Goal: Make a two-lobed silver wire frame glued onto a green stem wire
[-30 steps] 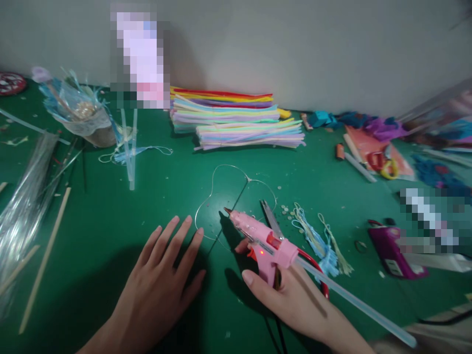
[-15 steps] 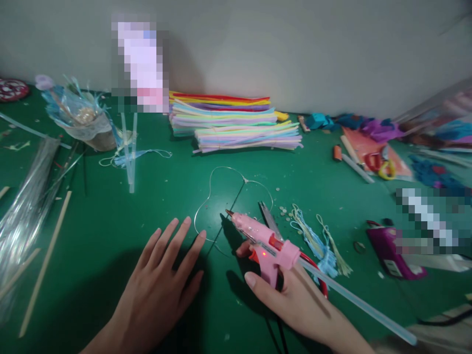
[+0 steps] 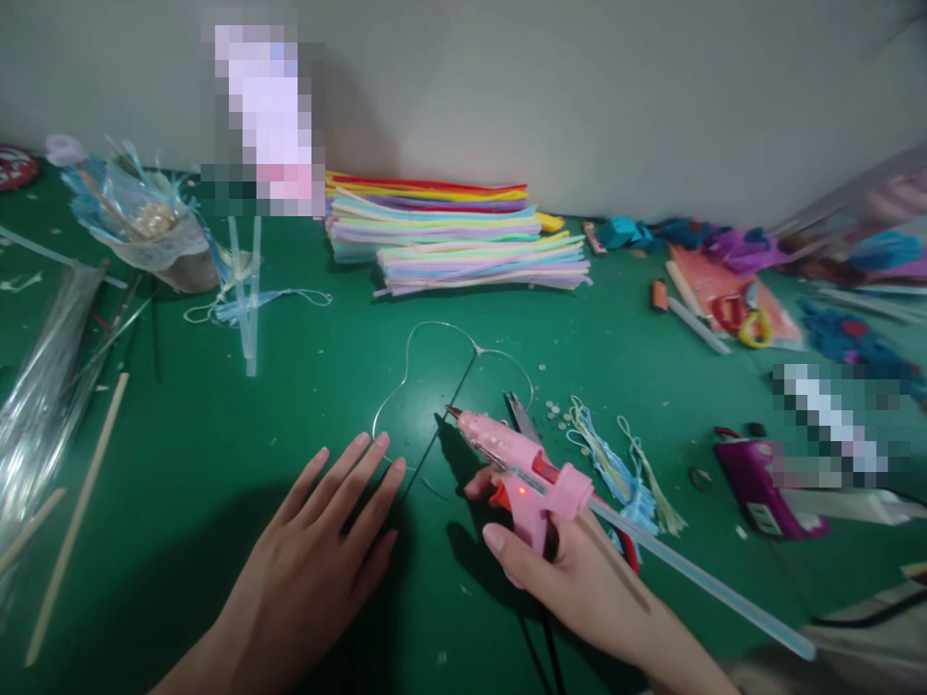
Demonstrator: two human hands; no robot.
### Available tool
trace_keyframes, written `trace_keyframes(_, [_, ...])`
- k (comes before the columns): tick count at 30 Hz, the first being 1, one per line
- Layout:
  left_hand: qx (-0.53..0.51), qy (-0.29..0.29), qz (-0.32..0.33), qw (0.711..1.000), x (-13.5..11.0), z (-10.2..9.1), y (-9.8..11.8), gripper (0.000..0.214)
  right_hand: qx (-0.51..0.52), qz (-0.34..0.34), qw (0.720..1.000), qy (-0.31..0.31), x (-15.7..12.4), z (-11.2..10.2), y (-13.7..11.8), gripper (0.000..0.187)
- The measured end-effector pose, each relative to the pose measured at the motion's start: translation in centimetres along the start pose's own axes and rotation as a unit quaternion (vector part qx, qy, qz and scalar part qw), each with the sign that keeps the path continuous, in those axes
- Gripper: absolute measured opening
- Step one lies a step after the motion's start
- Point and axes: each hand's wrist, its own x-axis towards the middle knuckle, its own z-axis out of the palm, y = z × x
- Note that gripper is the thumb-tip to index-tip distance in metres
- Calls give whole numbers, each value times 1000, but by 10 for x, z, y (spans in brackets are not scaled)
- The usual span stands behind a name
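Note:
My right hand is wrapped round the handle of a pink glue gun. A long translucent glue stick sticks out of its back, and a small red light glows on its side. The nozzle points up and left, over or near a bent loop of thin wire on the green table. My left hand lies palm down with fingers spread, its fingertips at the loop's lower left edge. Partly behind the glue gun, red-handled pliers lie on the table.
Bundles of coloured pipe cleaners lie by the wall. At left are a wrapped pot, clear strips and a wooden stick. Tassels, scissors and a purple device lie at right. Two areas are pixelated.
The view has shifted slightly, so the table's things sit a little further left. My left fingertips have moved slightly right against the wire loop. The glue gun stays in my right hand.

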Motion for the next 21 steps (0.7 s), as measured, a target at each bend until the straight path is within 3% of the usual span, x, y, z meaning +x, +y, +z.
trace_keyframes(21, [-12,22,-30,999,0,-2,5,45,26,22,999,0,-1,4,7,29])
